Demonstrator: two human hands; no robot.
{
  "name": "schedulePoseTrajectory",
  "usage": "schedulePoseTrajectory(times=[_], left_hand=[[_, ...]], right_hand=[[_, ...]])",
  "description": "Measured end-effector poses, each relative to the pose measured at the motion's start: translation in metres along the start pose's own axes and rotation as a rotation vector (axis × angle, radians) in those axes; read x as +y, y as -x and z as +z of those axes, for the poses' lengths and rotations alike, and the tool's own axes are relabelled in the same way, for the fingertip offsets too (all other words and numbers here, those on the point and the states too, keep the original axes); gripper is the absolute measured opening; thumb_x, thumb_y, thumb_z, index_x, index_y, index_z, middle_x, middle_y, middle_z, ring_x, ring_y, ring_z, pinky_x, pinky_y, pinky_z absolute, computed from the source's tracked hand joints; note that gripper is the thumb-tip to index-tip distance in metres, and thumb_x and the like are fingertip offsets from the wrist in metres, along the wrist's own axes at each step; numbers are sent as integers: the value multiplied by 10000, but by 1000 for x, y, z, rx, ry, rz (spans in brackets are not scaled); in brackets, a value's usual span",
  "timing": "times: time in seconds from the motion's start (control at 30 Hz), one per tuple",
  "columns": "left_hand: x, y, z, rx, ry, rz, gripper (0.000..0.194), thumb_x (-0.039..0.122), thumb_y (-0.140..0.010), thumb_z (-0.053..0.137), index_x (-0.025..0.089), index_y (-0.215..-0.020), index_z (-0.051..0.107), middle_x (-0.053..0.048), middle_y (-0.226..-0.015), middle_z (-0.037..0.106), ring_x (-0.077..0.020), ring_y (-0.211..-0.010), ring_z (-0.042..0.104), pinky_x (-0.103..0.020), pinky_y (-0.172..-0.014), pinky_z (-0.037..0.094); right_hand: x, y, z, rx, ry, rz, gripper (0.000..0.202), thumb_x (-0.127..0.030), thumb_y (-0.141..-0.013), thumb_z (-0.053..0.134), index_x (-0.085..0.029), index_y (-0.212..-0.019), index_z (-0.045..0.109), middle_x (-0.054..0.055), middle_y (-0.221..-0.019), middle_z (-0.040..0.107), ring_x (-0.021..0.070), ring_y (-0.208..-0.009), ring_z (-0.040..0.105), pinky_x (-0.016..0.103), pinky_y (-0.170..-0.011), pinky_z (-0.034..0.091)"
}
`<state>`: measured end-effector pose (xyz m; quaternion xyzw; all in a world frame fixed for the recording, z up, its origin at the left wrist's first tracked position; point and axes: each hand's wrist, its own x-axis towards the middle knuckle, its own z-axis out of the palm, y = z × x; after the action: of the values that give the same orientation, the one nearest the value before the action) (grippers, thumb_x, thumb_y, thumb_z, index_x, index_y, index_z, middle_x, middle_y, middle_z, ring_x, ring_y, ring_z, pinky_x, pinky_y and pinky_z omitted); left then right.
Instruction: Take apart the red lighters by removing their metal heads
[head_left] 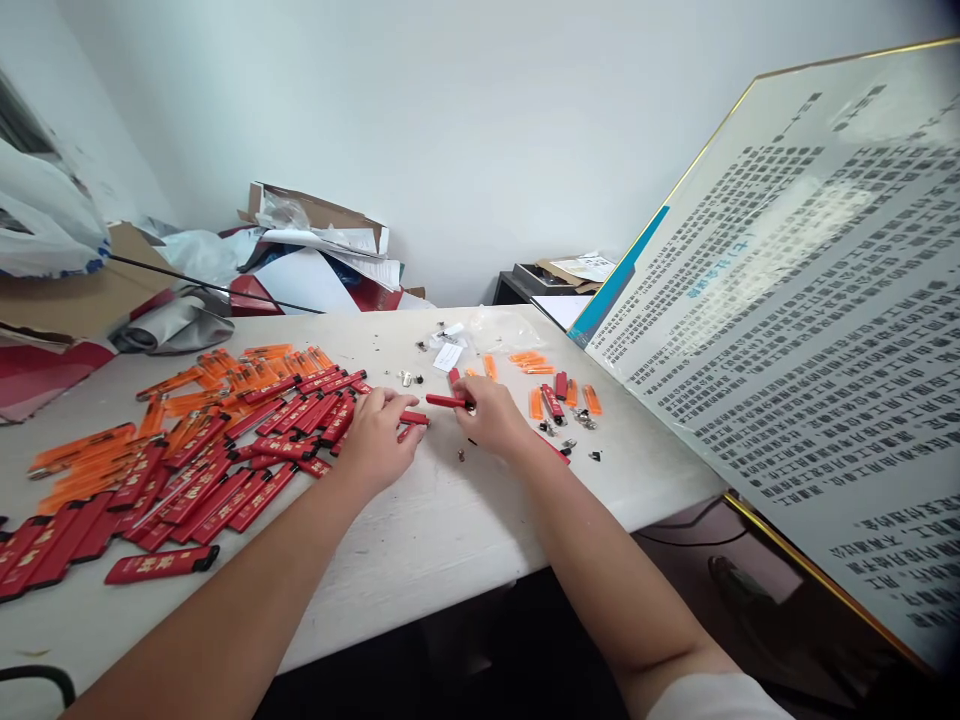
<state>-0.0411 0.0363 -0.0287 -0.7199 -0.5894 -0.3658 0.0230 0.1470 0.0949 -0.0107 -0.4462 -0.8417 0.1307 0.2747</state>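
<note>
My right hand [491, 412] is closed on a slim red lighter part [444, 400], which points left over the middle of the white table. My left hand [377, 438] lies just to the left, its fingers closed around another red piece [414, 418] whose end sticks out to the right. A heap of red lighters [217, 490] with gold print spreads to the left of my left hand. Behind it are orange translucent lighter bodies [195, 385]. Right of my right hand lie a few red pieces [552, 402], orange bodies [592, 400] and small metal parts [585, 419].
Cardboard boxes and papers [322, 240] pile up at the back left. A large printed board [780, 330] leans at the right edge of the table [420, 590]. Clear plastic wrap [506, 328] and a white label [448, 356] lie toward the back.
</note>
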Motion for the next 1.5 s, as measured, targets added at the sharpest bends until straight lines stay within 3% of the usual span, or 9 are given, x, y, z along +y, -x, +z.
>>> schedulePoseTrajectory(times=[0.13,0.23,0.33,0.67,1.13,1.23,1.37,1.43,1.5], left_hand=[[5,-3,-6,78,194,45,385,265,-835,635,222,-1213,578,-109,-1236,580,-261,-1159,550,-424,-966,487],[6,-4,-9,-1,309,170,202,219,-895,531,229,-1053,656,-68,-1067,674,-204,-1002,628,-357,-870,529],[6,-4,-9,-43,368,254,211,158,-903,477,217,-935,677,-48,-909,707,-170,-867,645,-315,-797,537],[7,-1,-4,49,407,209,196,189,-884,518,210,-928,708,-70,-965,672,-171,-879,645,-288,-743,555],[8,-1,-8,-19,476,245,219,152,-880,509,222,-929,711,-42,-967,706,-156,-870,669,-260,-749,541],[9,1,-8,-33,404,241,189,204,-894,525,221,-917,712,-48,-935,708,-159,-829,661,-266,-721,531],[11,6,-6,-167,171,231,183,272,-891,553,231,-941,725,-53,-837,685,-177,-758,630,-299,-670,508],[13,8,-6,-247,111,208,195,287,-892,546,215,-908,727,-56,-804,661,-174,-719,613,-297,-631,488],[15,8,-7,-271,124,192,214,295,-902,532,193,-884,720,-58,-807,649,-168,-717,605,-294,-641,478]], right_hand=[[-10,7,-2,224,-277,-288,124,-156,-807,561,-185,-914,618,52,-855,654,157,-766,598,300,-704,512],[-20,12,-1,287,-379,-501,95,-189,-840,591,-209,-922,635,53,-859,687,160,-789,633,315,-721,538],[-23,16,-1,335,-419,-585,124,-188,-841,630,-214,-961,646,66,-883,714,172,-828,668,327,-749,561],[-24,16,-4,326,-450,-559,97,-217,-826,662,-213,-923,670,73,-868,725,186,-829,685,333,-724,572],[-29,19,-4,337,-530,-643,177,-140,-808,673,-220,-966,673,61,-892,727,181,-845,682,326,-725,571],[-25,18,-8,266,-613,-556,196,-142,-788,674,-213,-970,678,60,-912,713,176,-843,670,334,-746,564],[-7,10,-20,263,-800,-143,224,-167,-784,589,-187,-1000,649,68,-968,712,186,-915,674,373,-841,553],[3,4,-23,322,-675,99,216,-195,-798,535,-162,-985,638,80,-964,715,187,-897,679,362,-822,554],[12,-3,-22,274,-393,232,240,-231,-835,485,-148,-1003,636,95,-1008,708,186,-896,674,341,-800,549]])
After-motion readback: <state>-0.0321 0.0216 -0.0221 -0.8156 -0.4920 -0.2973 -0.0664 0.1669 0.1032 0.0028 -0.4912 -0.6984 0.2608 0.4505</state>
